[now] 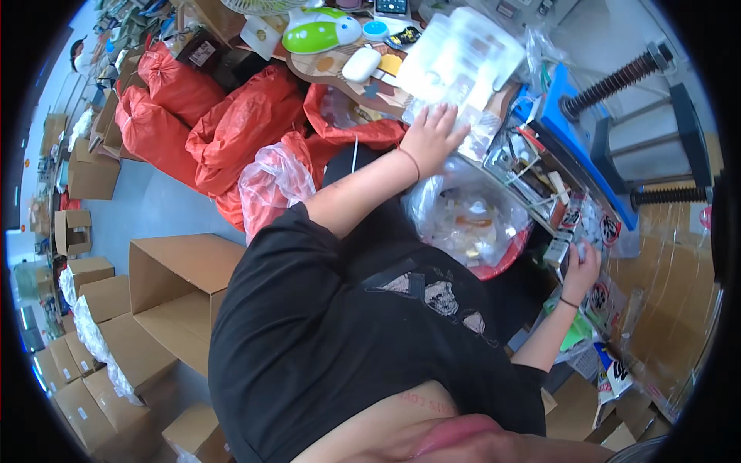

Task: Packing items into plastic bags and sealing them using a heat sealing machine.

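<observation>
My left hand [434, 139] lies with its fingers spread at the near edge of the work table, touching the lower end of a stack of see-through plastic sheets or trays [455, 62]. Further right, my right hand [582, 272] has its fingers curled beside a heap of printed plastic packets [590, 224]. Something small and pale may be in those fingers; it is too indistinct to name. Between my hands, a red tub [502, 268] lined with see-through plastic holds loose plastic pieces.
Behind the tub runs an open drawer of tools [532, 174]. A blue machine [575, 147] with large springs stands at the right. On the table sit a green-and-white device [320, 31] and a white case [361, 64]. Red sacks [247, 127] and cardboard boxes [181, 270] fill the left.
</observation>
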{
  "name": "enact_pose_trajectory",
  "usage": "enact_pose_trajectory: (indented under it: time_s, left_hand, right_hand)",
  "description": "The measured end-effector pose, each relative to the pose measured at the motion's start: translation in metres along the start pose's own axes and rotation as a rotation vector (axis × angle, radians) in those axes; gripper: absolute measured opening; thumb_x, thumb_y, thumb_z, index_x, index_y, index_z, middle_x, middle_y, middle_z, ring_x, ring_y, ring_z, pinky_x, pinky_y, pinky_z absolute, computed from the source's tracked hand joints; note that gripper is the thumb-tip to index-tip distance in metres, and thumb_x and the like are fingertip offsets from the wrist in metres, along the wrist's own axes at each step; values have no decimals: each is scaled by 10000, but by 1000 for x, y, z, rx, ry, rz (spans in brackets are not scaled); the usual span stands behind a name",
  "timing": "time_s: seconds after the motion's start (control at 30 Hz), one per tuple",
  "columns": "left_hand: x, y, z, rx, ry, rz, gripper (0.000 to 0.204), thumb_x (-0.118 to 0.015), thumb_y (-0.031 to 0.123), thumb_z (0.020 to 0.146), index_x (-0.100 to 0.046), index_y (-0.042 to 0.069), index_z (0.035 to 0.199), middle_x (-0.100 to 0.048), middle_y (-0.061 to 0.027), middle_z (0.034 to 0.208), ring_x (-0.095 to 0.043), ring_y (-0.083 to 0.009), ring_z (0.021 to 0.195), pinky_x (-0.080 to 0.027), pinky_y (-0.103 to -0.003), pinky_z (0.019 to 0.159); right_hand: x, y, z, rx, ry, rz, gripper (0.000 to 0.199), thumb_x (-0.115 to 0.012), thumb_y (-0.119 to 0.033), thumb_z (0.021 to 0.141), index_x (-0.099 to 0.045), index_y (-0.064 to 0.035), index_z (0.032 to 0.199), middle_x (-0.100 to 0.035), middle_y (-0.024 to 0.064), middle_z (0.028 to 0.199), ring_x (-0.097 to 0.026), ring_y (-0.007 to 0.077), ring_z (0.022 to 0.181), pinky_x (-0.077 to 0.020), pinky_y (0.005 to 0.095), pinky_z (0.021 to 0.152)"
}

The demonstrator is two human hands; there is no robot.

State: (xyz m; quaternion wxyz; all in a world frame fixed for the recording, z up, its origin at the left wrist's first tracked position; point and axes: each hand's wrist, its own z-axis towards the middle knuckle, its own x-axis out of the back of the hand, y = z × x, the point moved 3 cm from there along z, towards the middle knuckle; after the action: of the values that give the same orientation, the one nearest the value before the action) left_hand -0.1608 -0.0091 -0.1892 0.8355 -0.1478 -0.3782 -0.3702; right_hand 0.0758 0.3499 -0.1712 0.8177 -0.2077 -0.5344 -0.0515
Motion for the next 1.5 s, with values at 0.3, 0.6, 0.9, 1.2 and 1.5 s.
enact_pose_trajectory:
  time_s: [0.3,0.6,0.9,1.2,1.5]
  left_hand:
    - [-8,-17,-1,-9,-437,-312,344,-565,114,849,-652,184,1174,-629,-73,1135,-581,-277,1114,-455,-420,930]
    - [8,58,0,217,-544,-981,124,-704,139,841,-719,37,909,-694,-115,779,-678,-211,694,-523,-311,676]
    - [2,136,-11,402,-916,-1542,184,-678,193,910,-706,23,971,-718,-57,824,-658,-107,757,-511,-295,668]
    - [-6,153,-38,651,-1090,-1960,218,-704,89,873,-669,-1,1068,-709,-52,948,-646,-100,795,-510,-240,698]
    - [-23,132,-17,957,-1042,-1948,273,-688,53,868,-646,3,1133,-704,-60,1019,-675,-124,867,-553,-281,776]
  right_hand:
    - [5,-10,-4,18,375,58,279,-508,-227,1013,-602,16,1112,-630,136,1001,-600,278,908,-460,350,860]
    - [35,-99,7,96,47,489,184,-570,-164,982,-603,17,989,-623,92,908,-563,197,840,-450,303,784]
    - [47,-132,31,283,-87,479,196,-580,-190,974,-631,-1,969,-624,99,822,-562,195,746,-446,289,729]
    - [26,-37,27,311,29,-255,271,-541,-139,973,-585,-24,1214,-570,216,1196,-576,339,1037,-449,398,889]
    - [-25,10,12,92,-156,56,376,-612,-31,821,-589,-42,1197,-556,206,1157,-532,393,1072,-430,468,923]
